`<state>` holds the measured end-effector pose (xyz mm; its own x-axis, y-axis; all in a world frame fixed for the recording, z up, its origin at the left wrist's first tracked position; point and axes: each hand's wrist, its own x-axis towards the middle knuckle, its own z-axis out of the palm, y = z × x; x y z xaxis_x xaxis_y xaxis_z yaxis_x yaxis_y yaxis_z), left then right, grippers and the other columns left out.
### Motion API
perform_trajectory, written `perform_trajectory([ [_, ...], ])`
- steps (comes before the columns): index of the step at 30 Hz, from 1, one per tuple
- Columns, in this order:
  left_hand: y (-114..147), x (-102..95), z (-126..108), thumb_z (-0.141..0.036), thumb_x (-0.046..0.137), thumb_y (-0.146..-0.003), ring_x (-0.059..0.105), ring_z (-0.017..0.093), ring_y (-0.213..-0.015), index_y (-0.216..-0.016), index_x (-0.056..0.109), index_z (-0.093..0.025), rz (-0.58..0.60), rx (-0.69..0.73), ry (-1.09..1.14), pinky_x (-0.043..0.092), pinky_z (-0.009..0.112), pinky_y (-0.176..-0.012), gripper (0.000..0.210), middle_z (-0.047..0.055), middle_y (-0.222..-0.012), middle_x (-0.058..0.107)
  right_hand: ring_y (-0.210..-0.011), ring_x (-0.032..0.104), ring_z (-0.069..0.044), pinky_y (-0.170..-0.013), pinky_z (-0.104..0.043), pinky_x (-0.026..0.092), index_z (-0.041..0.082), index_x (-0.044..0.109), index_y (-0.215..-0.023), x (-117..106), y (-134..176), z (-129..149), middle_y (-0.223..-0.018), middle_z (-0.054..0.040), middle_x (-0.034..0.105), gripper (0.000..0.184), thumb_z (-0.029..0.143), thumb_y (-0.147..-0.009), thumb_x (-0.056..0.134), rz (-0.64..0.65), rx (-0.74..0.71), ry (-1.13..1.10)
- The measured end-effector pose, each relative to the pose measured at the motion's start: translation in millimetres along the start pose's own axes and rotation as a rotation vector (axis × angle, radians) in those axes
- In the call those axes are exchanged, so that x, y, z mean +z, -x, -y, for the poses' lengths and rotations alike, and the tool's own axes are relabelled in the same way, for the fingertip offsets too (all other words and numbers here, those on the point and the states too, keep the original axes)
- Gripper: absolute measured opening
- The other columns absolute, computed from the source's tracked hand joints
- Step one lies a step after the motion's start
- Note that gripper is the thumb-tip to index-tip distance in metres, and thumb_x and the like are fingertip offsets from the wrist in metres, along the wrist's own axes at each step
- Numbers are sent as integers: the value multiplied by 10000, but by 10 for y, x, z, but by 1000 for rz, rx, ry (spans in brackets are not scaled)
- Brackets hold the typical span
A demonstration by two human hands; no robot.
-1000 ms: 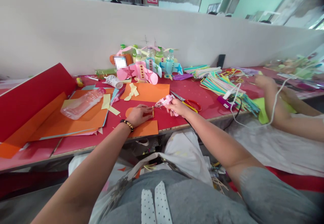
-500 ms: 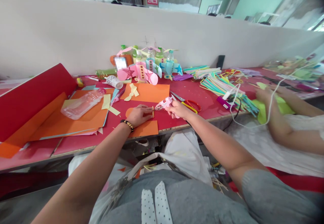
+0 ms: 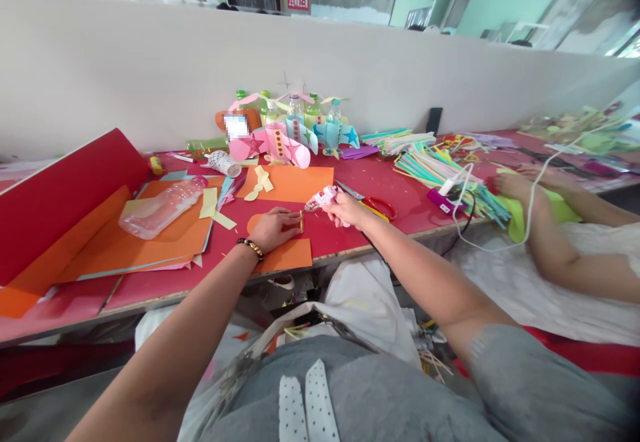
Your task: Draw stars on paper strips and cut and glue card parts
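Note:
My left hand (image 3: 273, 230), with a beaded bracelet at the wrist, rests low over the table. Its fingertips are closed on a thin yellowish strip (image 3: 301, 222) that looks to stand on edge. Under and beside this hand lie orange paper pieces (image 3: 287, 255). My right hand (image 3: 346, 211) is wrapped round a pink glue gun (image 3: 321, 198), its nozzle pointing left, close to the far end of the strip. Just behind my right hand lie scissors (image 3: 381, 207) with red and yellow handles, partly covered by it.
An empty plastic bottle (image 3: 167, 210) lies on orange sheets at the left. Decorated bottle models (image 3: 285, 137) stand against the wall. Bundled coloured sticks (image 3: 440, 172) and a purple power block (image 3: 441, 202) with a white cable lie to the right. A co-worker's arm (image 3: 550, 242) is at far right.
The glue gun's nozzle has shifted slightly away from me along the strip. My left hand stays in place. The co-worker's hands at the right have moved a little.

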<state>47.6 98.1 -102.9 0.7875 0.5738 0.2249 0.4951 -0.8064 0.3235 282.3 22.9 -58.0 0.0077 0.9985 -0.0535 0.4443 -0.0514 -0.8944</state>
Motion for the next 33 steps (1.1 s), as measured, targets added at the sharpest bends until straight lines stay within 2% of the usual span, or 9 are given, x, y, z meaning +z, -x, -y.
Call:
perform_trajectory([
  [9, -4, -10, -22, -498, 509, -871, 526, 195, -1175, -1194, 654, -284, 1, -3, 2, 414, 292, -1017, 414, -29, -1239, 642, -332, 517, -83, -278, -155, 335, 158, 522, -584, -13, 114, 23, -464, 15, 554, 286, 292, -817, 617, 31, 3, 18],
  [15, 5, -24, -45, -494, 519, -868, 527, 191, -1164, -1205, 645, -299, -5, -14, 5, 416, 283, -1016, 410, -53, -1261, 626, -353, 538, -74, -290, -151, 344, 166, 528, -730, -14, 242, 20, -549, 33, 589, 180, 288, -827, 619, 70, 13, 16],
  [29, 2, -25, -35, -483, 501, -876, 518, 192, -1180, -1202, 646, -309, 6, 2, 0, 410, 299, -1027, 397, -56, -1272, 617, -365, 544, -75, -307, -156, 355, 170, 499, -704, -7, 407, 110, -533, 43, 562, 192, 268, -835, 600, 143, 31, 60],
  [33, 6, -28, -44, -493, 508, -870, 522, 188, -1175, -1199, 646, -322, 6, -15, 2, 416, 294, -1019, 395, -67, -1266, 620, -365, 549, -82, -302, -157, 344, 174, 490, -693, -12, 381, 96, -516, 40, 567, 209, 282, -834, 598, 121, 39, 85],
])
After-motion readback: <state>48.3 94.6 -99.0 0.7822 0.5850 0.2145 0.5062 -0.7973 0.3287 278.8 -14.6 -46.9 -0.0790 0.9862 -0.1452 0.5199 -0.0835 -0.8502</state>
